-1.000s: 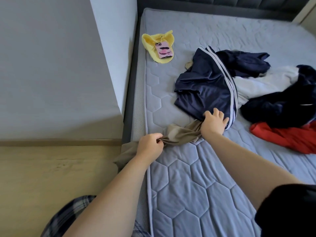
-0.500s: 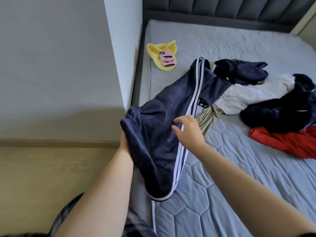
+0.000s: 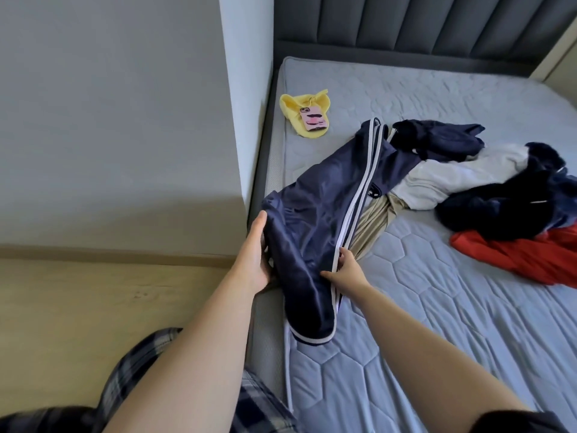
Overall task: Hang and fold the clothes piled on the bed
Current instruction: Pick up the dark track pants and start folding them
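Two-handed: right hand (image 3: 346, 273) pinches navy track pants (image 3: 312, 210) at the stripe; left hand (image 3: 256, 254) seemingly grips them.

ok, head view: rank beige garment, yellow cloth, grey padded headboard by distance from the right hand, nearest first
1. Beige crumpled garment, just beyond the right hand.
2. Yellow cloth, far left, near the wall.
3. Grey padded headboard, bed's far end.

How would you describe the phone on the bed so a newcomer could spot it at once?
Find the grey mattress, then its far corner beside the wall. A yellow cloth lies there, apart from the clothes pile. The phone rests on it: the only pink, flat, rigid thing.
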`<state>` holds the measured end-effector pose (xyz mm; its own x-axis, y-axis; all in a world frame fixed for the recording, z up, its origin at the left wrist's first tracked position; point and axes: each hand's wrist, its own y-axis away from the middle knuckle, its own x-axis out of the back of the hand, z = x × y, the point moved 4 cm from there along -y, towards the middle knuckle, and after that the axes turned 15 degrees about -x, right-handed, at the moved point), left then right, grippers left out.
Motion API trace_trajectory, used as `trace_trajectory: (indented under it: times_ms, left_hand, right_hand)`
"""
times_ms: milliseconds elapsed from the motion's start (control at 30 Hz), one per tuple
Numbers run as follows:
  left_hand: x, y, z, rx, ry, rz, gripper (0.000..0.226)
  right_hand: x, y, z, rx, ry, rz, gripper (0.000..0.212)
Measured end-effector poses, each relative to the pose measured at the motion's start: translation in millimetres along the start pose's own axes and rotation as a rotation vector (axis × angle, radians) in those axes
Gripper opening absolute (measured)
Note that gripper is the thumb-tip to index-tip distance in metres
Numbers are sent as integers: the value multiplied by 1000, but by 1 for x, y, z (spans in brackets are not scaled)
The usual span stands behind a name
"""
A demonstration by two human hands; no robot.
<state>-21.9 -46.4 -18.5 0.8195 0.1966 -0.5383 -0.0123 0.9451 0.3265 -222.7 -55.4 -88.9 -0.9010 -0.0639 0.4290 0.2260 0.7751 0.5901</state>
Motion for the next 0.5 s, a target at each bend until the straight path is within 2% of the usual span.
trace_trajectory:
  times_ms: [33,100,200,267,300,367,400,467,500]
  left_hand:
    - [-4,1,-2,0,25,-44,86]
    - [-9,7,-6,-15,-109,-76,81]
    - [6,12,-12,-97,-490,73,51]
    - [21,14,-12,-43,-501,197,42]
    - [26,15,-11,13,-433,237,47]
    - [35,19,-2,75,-354,318,53]
    - [41,20,5,54,-386,368,49]
    - [50,20,21,-135,-536,490,35]
    - [51,21,29,-244,-625,490,35]
  right_hand:
    - [-1,3,2,-4,-19,23,77]
    - [-3,11,11,-40,-135,42,66]
    - [-9,25,28,-95,-317,68,41]
    - [-10,35,33,-83,-295,132,14]
    - [-11,41,32,-75,-303,165,11]
    - [-10,50,29,-68,-382,215,28]
    - [-9,55,26,-59,-414,245,36]
    - [-6,67,15,-39,-443,287,38]
    - [-5,72,8,-22,-455,286,39]
